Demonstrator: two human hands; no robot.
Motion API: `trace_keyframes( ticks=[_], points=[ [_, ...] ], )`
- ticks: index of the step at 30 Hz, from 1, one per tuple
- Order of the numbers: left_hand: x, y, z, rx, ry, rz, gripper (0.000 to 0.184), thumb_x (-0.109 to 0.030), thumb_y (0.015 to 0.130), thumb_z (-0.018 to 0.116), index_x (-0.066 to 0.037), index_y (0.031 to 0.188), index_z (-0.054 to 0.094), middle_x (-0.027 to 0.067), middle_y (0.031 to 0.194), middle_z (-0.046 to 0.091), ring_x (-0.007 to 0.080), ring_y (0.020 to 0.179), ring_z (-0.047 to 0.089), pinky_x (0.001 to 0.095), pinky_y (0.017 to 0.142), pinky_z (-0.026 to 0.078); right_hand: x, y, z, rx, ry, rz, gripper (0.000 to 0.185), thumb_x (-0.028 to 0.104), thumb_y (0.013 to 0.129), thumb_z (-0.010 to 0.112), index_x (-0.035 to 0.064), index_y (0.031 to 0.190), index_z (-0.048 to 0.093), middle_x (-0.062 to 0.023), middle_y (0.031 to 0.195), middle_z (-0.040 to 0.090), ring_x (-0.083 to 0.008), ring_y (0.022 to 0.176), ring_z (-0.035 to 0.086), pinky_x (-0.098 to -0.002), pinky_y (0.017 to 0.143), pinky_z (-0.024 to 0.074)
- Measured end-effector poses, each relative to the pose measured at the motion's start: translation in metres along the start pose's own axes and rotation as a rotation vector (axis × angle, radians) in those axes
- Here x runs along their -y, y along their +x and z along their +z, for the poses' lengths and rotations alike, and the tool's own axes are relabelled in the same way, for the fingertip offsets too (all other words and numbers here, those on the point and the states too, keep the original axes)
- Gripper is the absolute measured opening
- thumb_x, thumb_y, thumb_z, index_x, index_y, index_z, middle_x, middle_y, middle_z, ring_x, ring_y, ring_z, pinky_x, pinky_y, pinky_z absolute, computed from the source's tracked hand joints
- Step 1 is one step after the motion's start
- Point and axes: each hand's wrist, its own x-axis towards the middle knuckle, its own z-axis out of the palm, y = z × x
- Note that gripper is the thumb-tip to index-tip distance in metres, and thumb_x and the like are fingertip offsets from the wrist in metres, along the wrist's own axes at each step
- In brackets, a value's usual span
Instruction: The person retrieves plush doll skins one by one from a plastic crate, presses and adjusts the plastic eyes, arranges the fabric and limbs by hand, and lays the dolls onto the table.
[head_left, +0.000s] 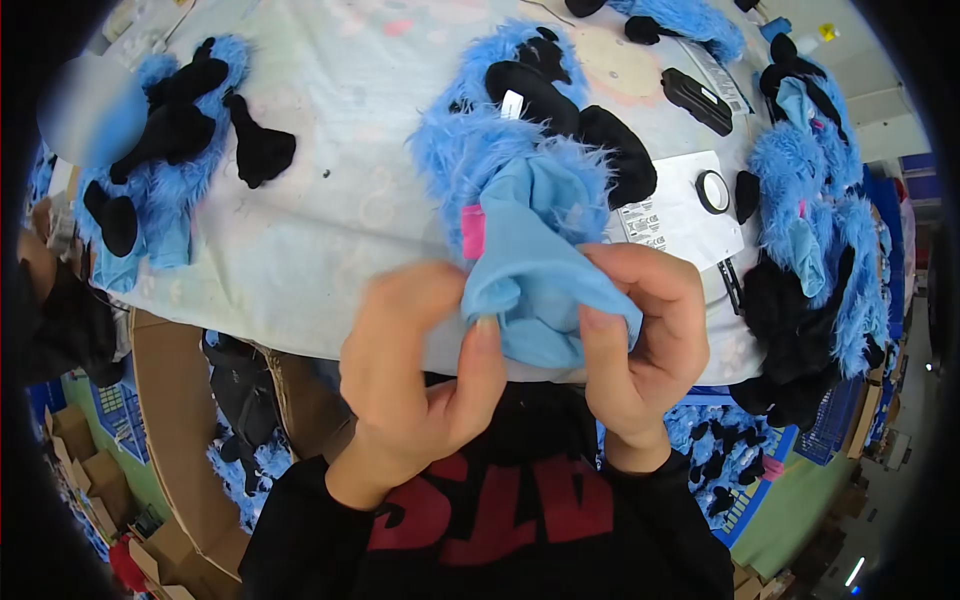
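A blue furry plush skin with black fabric parts lies on the table in front of me. Its light-blue fabric sleeve stretches toward me, and the open end is between my hands. My left hand pinches the left edge of that opening between thumb and fingers. On the opposite side, my right hand grips the rim, thumb in front and fingers behind. A pink tab sticks out from the sleeve's left side. A small white label shows on the black part.
More blue plush skins lie at the left and right. A tape roll rests on a printed sheet, near a black cutter-like tool. Below the table edge are a cardboard box and a blue crate holding plush pieces.
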Motion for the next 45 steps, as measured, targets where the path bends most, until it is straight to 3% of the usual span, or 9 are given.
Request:
trace_keyframes(
  ticks=[7, 12, 17, 22, 26, 32, 37, 41, 45],
  points=[
    [-0.005, 0.011, -0.019, -0.017, 0.249, 0.192, 0.023, 0.005, 0.069, 0.056, 0.001, 0.091, 0.055, 0.0122, 0.087, 0.057, 0.0176, 0.071, 0.049, 0.025, 0.067, 0.041, 0.008, 0.018, 0.015, 0.109, -0.278, -0.263, 0.014, -0.003, 0.067, 0.065, -0.0009, 0.08, 0.062, -0.0057, 0.069, 0.061, -0.0145, 0.046, 0.046, -0.0213, 0.045, 0.0384],
    [-0.008, 0.019, -0.036, -0.109, 0.281, 0.094, 0.022, 0.011, 0.065, 0.06, 0.0, 0.084, 0.06, 0.0106, 0.091, 0.056, 0.0183, 0.071, 0.051, 0.0256, 0.062, 0.044, 0.006, 0.029, 0.019, 0.125, -0.436, -0.317, 0.01, -0.002, 0.066, 0.066, 0.0003, 0.076, 0.062, -0.0045, 0.065, 0.061, -0.0153, 0.044, 0.045, -0.0213, 0.044, 0.0385],
    [-0.014, 0.022, -0.032, -0.172, -0.311, -0.301, 0.021, 0.012, 0.064, 0.06, 0.0, 0.081, 0.061, 0.0115, 0.094, 0.056, 0.0165, 0.071, 0.051, 0.0239, 0.061, 0.043, 0.009, 0.031, 0.02, 0.073, -0.395, -0.338, 0.009, -0.001, 0.067, 0.067, 0.0007, 0.074, 0.062, -0.0042, 0.066, 0.059, -0.0156, 0.046, 0.045, -0.0229, 0.046, 0.0394],
    [-0.011, 0.029, -0.031, 0.063, -0.397, -0.001, 0.029, 0.014, 0.063, 0.058, 0.001, 0.088, 0.061, 0.0135, 0.099, 0.054, 0.0149, 0.07, 0.05, 0.0223, 0.06, 0.042, 0.019, 0.029, 0.014, -0.203, -0.241, -0.317, 0.012, 0.002, 0.066, 0.069, 0.0023, 0.075, 0.062, -0.0044, 0.069, 0.058, -0.0164, 0.049, 0.045, -0.0242, 0.048, 0.0419],
    [-0.015, 0.027, -0.036, 0.218, -0.048, 0.06, 0.038, 0.017, 0.063, 0.055, 0.001, 0.098, 0.06, 0.015, 0.106, 0.05, 0.0151, 0.071, 0.05, 0.0217, 0.06, 0.042, 0.016, 0.023, -0.005, 0.14, -0.398, -0.367, 0.018, 0.004, 0.066, 0.068, 0.0039, 0.084, 0.064, -0.0047, 0.075, 0.056, -0.0161, 0.058, 0.049, -0.0281, 0.062, 0.0463],
    [-0.03, 0.029, -0.035, 0.236, 0.104, 0.039, 0.046, 0.018, 0.062, 0.054, 0.001, 0.106, 0.058, 0.0143, 0.109, 0.048, 0.0151, 0.073, 0.049, 0.0202, 0.059, 0.041, 0.025, 0.024, -0.009, 0.272, -0.679, -0.357, 0.024, 0.005, 0.066, 0.067, 0.0054, 0.09, 0.064, -0.004, 0.077, 0.053, -0.016, 0.065, 0.049, -0.0316, 0.077, 0.0443],
    [-0.036, 0.024, -0.041, 0.346, 0.046, -0.046, 0.035, 0.003, 0.065, 0.06, 0.001, 0.1, 0.06, 0.016, 0.11, 0.049, 0.0189, 0.08, 0.048, 0.0262, 0.068, 0.041, 0.039, 0.018, -0.02, 0.314, -0.687, -0.28, 0.027, 0.005, 0.067, 0.067, 0.0057, 0.094, 0.064, -0.0034, 0.077, 0.05, -0.0161, 0.069, 0.048, -0.0346, 0.085, 0.0398],
    [-0.024, 0.033, -0.045, 0.358, -0.331, -0.097, 0.048, 0.001, 0.064, 0.066, -0.001, 0.111, 0.056, 0.012, 0.112, 0.045, 0.0203, 0.089, 0.048, 0.0284, 0.077, 0.042, 0.037, 0.021, -0.02, 0.317, -0.602, -0.239, 0.031, 0.007, 0.067, 0.069, 0.0049, 0.096, 0.062, -0.0044, 0.078, 0.051, -0.0183, 0.068, 0.049, -0.0343, 0.083, 0.0416],
    [0.037, 0.039, -0.019, 0.213, -0.567, -0.504, 0.063, -0.021, 0.08, 0.059, -0.001, 0.132, 0.03, 0.0151, 0.126, 0.033, 0.0253, 0.105, 0.044, 0.0349, 0.088, 0.04, 0.024, 0.009, -0.016, 0.466, -0.317, -0.118, 0.033, 0.008, 0.067, 0.069, 0.0036, 0.099, 0.061, -0.0062, 0.08, 0.053, -0.0206, 0.069, 0.05, -0.0342, 0.081, 0.0427]
  ],
)
